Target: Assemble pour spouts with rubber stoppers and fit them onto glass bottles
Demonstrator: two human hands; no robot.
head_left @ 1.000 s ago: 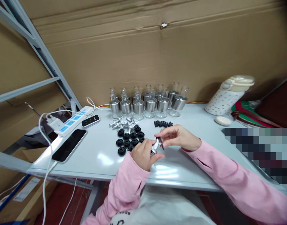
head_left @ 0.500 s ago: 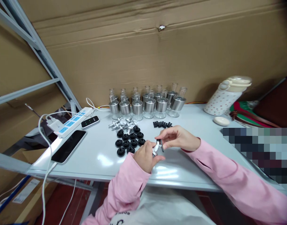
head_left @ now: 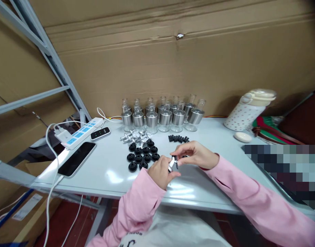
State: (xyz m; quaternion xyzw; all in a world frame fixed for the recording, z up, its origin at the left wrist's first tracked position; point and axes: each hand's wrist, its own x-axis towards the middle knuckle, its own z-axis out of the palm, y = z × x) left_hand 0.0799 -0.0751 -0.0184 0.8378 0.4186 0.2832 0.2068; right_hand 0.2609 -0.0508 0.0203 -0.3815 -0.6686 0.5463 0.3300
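Observation:
Above the table's front half, my left hand (head_left: 161,172) grips a shiny silver spout-like metal fitting (head_left: 171,164), closed around its lower part. My right hand (head_left: 197,154) pinches at a small black clip (head_left: 176,162) against the top of that fitting. Fingers hide part of both pieces. To the left of my hands lie several black ribbed stoppers (head_left: 138,158) in rough rows. Behind those is a pile of loose silver fittings (head_left: 138,137). A short row of small black clips (head_left: 178,139) lies beyond my right hand.
Several glass bottles with steel sleeves (head_left: 152,120) stand along the cardboard wall (head_left: 147,68). On the left are a power strip (head_left: 84,132), a small device (head_left: 100,133) and a phone (head_left: 77,159). At right, a dotted flask (head_left: 246,111) stands behind a white oval object (head_left: 242,137).
Both hands stay at nearly the same spot. The black clip has shifted slightly against the silver fitting, and my right fingers have changed position a little. The view has tilted slightly.

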